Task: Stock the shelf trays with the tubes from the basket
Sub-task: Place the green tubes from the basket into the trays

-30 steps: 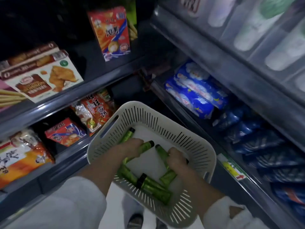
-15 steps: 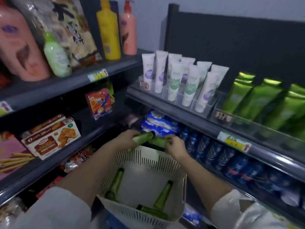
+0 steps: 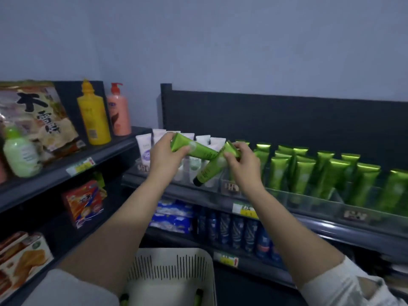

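1. The left hand [image 3: 164, 157] is raised to upper-shelf height with the forearm stretched forward. Its thumb and fingers pinch the flat crimped end of a glossy green plastic tube [image 3: 198, 150].
2. This left-held tube lies nearly level and points right. Its far end is hidden where it crosses the second tube.
3. The right hand [image 3: 244, 166] is raised to the same height, just beside the left. Its fingers curl round the upper part of a second glossy green tube with a black cap [image 3: 209, 171].
4. The second tube tilts down and to the left with its cap lowest, in front of the shelf trays.
5. Far left, a tall yellow plastic bottle [image 3: 93, 120] and a pink pump bottle [image 3: 118, 113] stand on a dark side shelf [image 3: 106, 157].
6. Behind the hands, white squeeze tubes [image 3: 144, 149] stand upright in a clear tray.
7. To the right, the clear plastic shelf trays [image 3: 309, 202] hold rows of matching green tubes [image 3: 302, 173] standing crimped end up.
8. Below, between the forearms, sits a white slotted plastic basket [image 3: 170, 268]. Two black-capped green tubes [image 3: 198, 294] show at its bottom edge.
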